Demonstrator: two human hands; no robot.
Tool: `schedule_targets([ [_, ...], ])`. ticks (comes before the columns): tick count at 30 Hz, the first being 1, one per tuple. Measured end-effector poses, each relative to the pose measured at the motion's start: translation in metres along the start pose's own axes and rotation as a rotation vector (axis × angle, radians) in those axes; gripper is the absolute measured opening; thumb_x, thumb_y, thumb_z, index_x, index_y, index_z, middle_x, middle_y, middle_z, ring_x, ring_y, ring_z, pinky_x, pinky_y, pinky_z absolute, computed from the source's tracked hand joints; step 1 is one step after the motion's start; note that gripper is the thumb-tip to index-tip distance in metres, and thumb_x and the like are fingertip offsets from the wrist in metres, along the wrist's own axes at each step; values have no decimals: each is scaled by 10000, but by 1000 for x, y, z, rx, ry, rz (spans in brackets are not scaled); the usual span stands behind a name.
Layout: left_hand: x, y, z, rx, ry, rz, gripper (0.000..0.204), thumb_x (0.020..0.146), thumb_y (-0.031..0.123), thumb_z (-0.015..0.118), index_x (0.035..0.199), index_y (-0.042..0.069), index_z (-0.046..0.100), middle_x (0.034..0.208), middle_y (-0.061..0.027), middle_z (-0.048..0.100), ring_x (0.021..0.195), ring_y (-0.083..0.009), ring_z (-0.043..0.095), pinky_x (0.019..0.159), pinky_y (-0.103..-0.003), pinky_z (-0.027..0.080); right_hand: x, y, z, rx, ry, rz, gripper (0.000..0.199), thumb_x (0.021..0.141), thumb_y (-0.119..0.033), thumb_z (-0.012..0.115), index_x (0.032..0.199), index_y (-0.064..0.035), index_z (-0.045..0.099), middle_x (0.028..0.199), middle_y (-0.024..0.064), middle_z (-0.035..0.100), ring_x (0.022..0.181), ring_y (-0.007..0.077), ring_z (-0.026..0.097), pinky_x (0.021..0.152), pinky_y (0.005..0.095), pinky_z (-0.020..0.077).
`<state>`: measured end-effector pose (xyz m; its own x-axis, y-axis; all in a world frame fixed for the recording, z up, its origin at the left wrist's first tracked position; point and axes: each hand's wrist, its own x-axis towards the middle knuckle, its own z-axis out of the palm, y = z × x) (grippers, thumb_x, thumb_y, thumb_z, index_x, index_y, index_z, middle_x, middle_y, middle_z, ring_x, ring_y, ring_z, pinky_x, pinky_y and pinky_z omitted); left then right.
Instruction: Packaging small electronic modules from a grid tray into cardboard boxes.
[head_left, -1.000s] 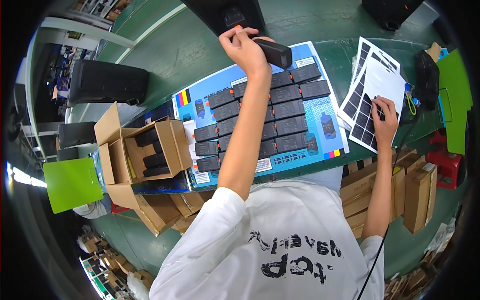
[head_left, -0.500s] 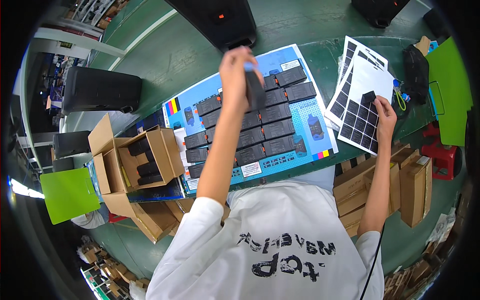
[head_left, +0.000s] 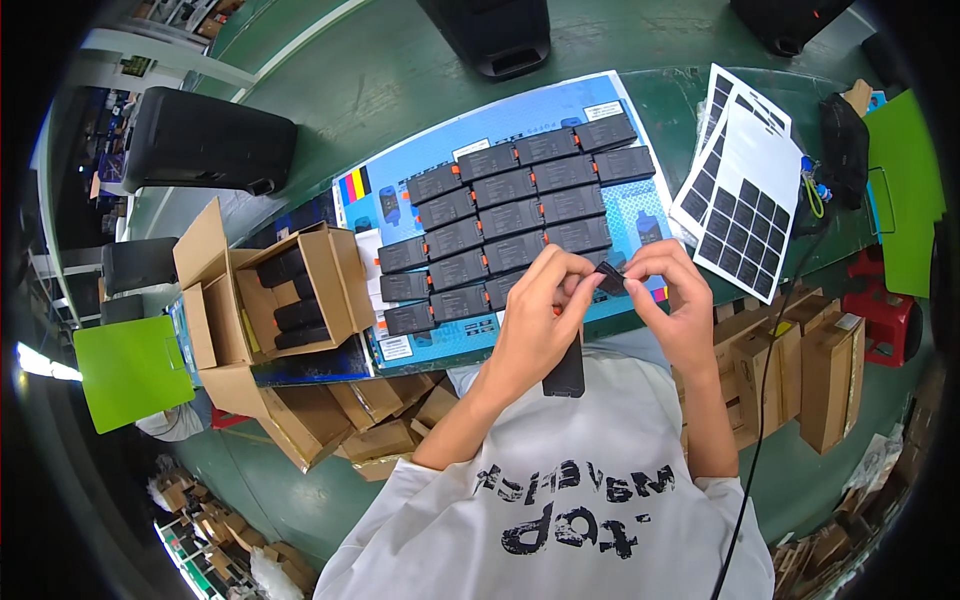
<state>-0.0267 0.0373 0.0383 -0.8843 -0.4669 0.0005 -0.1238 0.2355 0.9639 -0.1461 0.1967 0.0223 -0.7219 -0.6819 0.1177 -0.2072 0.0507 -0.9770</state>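
My left hand (head_left: 535,315) is closed around a black battery pack (head_left: 566,372), held upright close to my shirt; the palm covers its upper part. A small dark sticker (head_left: 610,278) stretches between the two hands, pinched by my right hand (head_left: 675,300) at one edge, with my left thumb and forefinger at the other. Beyond them, rows of black battery packs (head_left: 510,187) with orange connectors lie on a blue printed sheet (head_left: 400,165). To the right are white sheets of dark square stickers (head_left: 745,235), the top one partly bare.
An open cardboard box (head_left: 345,280) holding black packs stands at the left. Large black speaker-like cases (head_left: 210,140) stand on the green table (head_left: 370,60). A black pouch (head_left: 845,135) lies far right. Cardboard boxes (head_left: 770,370) sit below the table edge. A black cable (head_left: 765,400) hangs at my right.
My left hand came back from over the rows toward my body, carrying the battery pack. My right hand moved left from the sticker sheets with the sticker, and both hands now meet.
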Motion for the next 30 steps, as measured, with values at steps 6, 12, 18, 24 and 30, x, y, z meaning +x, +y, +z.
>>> schedule_targets([
  [6, -10, -2, -14, -36, 106, -25, 79, 999, 15, 676, 997, -42, 621, 886, -44, 527, 568, -89, 626, 476, -235, 426, -11, 4, 32, 310, 175, 204, 268, 911, 63, 700, 1178, 41, 677, 1044, 54, 600, 986, 107, 580, 872, 253, 464],
  [12, -19, 1, -21, -81, 94, -53, 85, 1003, 20, 675, 980, -45, 624, 892, -42, 537, 576, -95, 635, 465, -251, 443, -25, 11, 46, 392, -6, 289, 148, 973, 5, 696, 1109, 27, 643, 990, 3, 583, 897, 63, 565, 809, 218, 459],
  [18, -30, -15, -27, 204, 179, -77, 110, 970, 74, 726, 1004, -14, 668, 842, -86, 574, 638, -155, 591, 546, -305, 476, -28, 11, 51, 270, 1, 294, 72, 1008, -24, 673, 1006, 11, 611, 923, -14, 559, 829, 44, 555, 740, 201, 435],
  [24, -51, -34, -58, -165, 561, -290, 247, 1120, 241, 520, 1090, -4, 539, 788, -25, 533, 503, -137, 566, 447, -282, 439, -51, -1, 45, 418, -24, 331, 216, 1002, -22, 656, 1169, -12, 520, 1011, 25, 521, 853, 102, 536, 757, 250, 485],
  [30, -46, -56, -37, -420, 595, -286, 288, 1151, 296, 437, 1066, 25, 483, 826, -32, 466, 594, -141, 573, 545, -289, 503, -47, -18, 86, 349, -282, 270, 742, 833, 103, 792, 1428, -27, 369, 1303, 151, 544, 1139, 216, 624, 889, 342, 544],
])
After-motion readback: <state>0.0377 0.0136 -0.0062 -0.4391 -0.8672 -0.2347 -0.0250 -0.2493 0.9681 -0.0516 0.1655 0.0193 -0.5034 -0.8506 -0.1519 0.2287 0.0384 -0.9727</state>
